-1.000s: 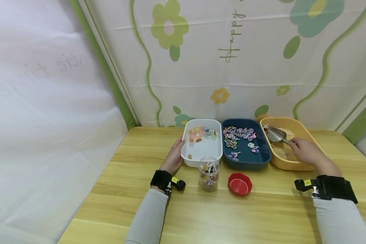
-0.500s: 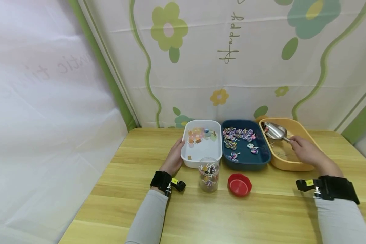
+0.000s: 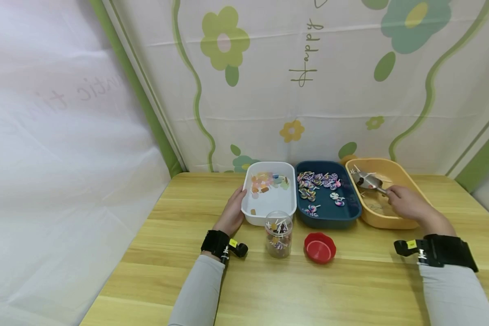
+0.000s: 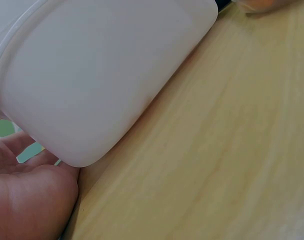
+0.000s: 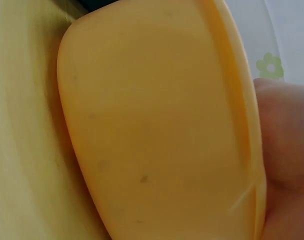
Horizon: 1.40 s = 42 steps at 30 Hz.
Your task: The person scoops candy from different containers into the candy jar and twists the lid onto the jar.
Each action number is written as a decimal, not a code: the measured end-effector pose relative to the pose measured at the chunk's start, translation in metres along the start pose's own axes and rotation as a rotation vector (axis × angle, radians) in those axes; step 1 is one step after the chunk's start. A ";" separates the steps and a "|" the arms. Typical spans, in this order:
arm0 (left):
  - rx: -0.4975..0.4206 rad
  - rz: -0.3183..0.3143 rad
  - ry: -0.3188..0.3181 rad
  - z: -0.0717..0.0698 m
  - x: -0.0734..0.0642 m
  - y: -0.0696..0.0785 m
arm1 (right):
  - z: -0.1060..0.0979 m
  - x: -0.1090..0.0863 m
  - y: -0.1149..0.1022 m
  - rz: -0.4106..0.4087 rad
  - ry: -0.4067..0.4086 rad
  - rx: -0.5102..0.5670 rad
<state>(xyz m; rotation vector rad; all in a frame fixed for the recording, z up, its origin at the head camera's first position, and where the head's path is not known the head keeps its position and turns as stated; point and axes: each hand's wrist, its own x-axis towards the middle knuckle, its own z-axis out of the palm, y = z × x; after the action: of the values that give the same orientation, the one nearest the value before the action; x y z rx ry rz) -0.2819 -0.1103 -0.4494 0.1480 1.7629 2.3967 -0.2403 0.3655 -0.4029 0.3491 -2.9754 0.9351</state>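
Observation:
My right hand (image 3: pixel 409 204) grips the handle of a small metal scoop (image 3: pixel 371 181) inside the yellow bin (image 3: pixel 400 222). A few dark and reddish pieces lie in the scoop, and small white sticks are near it. My left hand (image 3: pixel 230 213) holds the left side of the white bin (image 3: pixel 269 219), with its fingertips at the rim. In the right wrist view, the yellow bin's wall (image 5: pixel 157 110) hides the scoop. A clear jar (image 3: pixel 279 246), partly filled with candy-like charms, stands before the white bin. Beside it lies a red scalloped lid (image 3: pixel 319 248).
Between the other two bins sits a dark blue bin (image 3: pixel 330 222) with several swirl lollipop charms (image 3: pixel 309 183). Pastel pieces (image 3: pixel 262 181) lie in the white bin. A printed curtain (image 3: pixel 244 90) hangs behind the wooden table (image 3: pixel 167 271).
The scoop rose a little and tilted, then lowered into the yellow bin again, with dark pieces now showing in it. The left hand, jar and lid have stayed in place.

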 end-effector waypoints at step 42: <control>-0.025 0.016 0.000 0.001 0.002 -0.001 | -0.042 -0.037 -0.142 -0.446 -0.036 0.073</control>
<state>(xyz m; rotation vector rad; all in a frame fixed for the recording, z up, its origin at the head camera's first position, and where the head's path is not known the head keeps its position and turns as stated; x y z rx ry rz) -0.2840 -0.1086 -0.4503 0.1602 1.7377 2.4291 -0.1769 0.2836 -0.2909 0.9872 -2.7117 0.9831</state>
